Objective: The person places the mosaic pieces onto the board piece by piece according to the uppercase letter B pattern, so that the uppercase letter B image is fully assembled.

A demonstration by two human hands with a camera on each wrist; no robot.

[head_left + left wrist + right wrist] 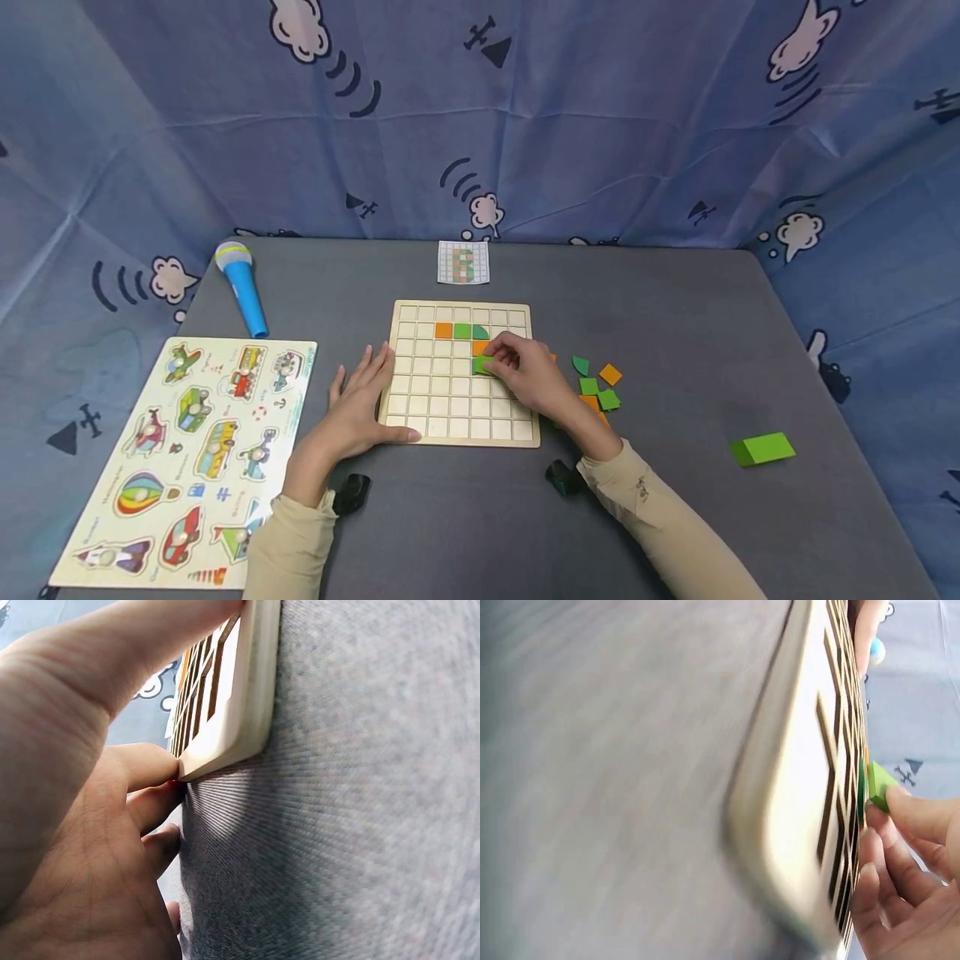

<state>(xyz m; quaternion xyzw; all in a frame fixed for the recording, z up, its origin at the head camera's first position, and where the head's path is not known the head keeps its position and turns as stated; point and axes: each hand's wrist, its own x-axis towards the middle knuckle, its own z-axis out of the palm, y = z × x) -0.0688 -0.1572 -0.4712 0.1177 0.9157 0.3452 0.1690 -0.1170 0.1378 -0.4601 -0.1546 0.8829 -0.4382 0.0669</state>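
Note:
My left hand (358, 412) steadies a wooden grid board (450, 408), its fingers along the left edge and its thumb at the near left corner. The left wrist view has the fingertips (161, 766) right at the board's corner. Over the board's right half, my right hand (531, 375) pinches a light green tile (879, 784) between thumb and fingers, tilted close over the grid. In the grid's second row sit an orange square (444, 331), a light green square (462, 332) and a dark green rounded piece (480, 332). Another orange piece (480, 347) lies just below, partly behind my fingers.
Several loose green and orange tiles (588, 387) lie right of the board, partly hidden by my right wrist. A pattern card (463, 262) is behind the board. At left are a picture puzzle board (187, 467) and a toy microphone (243, 292); a green block (763, 449) stands far right.

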